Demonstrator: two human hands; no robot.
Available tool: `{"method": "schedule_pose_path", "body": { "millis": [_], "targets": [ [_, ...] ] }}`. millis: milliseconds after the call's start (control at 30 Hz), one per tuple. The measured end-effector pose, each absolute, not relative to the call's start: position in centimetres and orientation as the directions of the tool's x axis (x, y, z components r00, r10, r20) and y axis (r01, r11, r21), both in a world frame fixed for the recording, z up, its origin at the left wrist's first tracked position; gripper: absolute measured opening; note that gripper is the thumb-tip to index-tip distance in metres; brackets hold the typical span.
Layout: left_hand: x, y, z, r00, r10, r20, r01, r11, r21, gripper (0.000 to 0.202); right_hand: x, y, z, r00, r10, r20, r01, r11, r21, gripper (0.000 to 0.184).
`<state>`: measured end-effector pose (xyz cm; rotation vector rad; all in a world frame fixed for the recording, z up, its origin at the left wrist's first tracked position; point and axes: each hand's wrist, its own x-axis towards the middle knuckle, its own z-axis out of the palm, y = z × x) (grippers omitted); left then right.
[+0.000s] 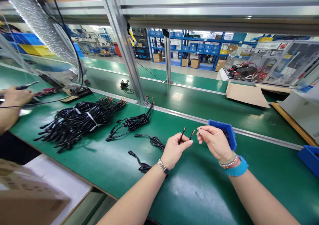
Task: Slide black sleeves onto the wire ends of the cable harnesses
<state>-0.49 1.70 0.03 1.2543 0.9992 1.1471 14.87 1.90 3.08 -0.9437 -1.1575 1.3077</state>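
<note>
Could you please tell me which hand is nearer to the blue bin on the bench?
The right hand is nearer, just in front of the blue bin; the left hand sits farther left.

the tips of the wires (183, 134) are too small and blurred to be read (no detail of their ends can be told). the inside of the blue bin (230, 133) is largely hidden by the right hand (215, 142). a co-worker's hand (16, 97) is cut off by the left edge, and the cardboard box (27, 198) by the lower corner.
</note>
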Motion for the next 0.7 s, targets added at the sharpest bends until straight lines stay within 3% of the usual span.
{"method": "schedule_pose_path", "body": {
  "millis": [133, 700],
  "targets": [
    [-0.42, 1.71, -0.04, 0.157, 0.987, 0.048, -0.080, -0.036, 0.996, 0.022, 14.52, 1.68, 2.92, -0.088, 0.993, 0.076, -0.276, 0.049, -0.960, 0.015],
    [-0.36, 1.63, -0.10, 0.175, 0.982, 0.070, -0.028, -0.066, 0.997, 0.022, 14.58, 1.88, 3.00, -0.088, 0.995, 0.054, -0.260, 0.029, -0.965, 0.017]
  ]
}}
